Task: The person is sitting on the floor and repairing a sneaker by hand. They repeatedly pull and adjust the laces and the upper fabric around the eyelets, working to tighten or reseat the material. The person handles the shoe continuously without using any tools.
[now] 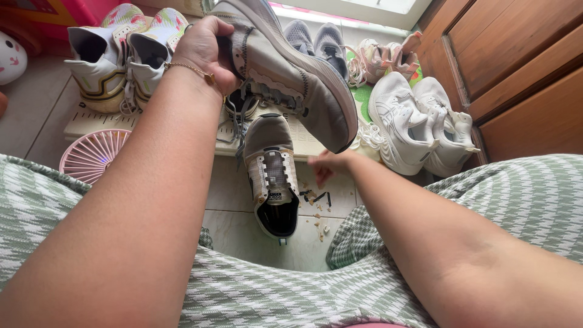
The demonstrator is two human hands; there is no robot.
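Currently the left hand (203, 51) grips a grey sneaker (291, 73) by its heel collar, fingers wrapped tight, holding it raised above the floor with the sole turned up and to the right. Long axis runs from upper left, at the hand, down to the toe at lower right. Right hand (328, 165) sits just under that toe, fingers curled loosely; whether they pinch anything I cannot tell. Right hand is nearer the toe end, left at the heel. Shoe: grey mesh upper, pale sole, laces dangling. Its mate (273, 179) lies on the tiled floor (243, 234) directly below, opening toward the person. Small debris bits (316, 203) lie beside it. White sneakers (419, 124) stand to the right.
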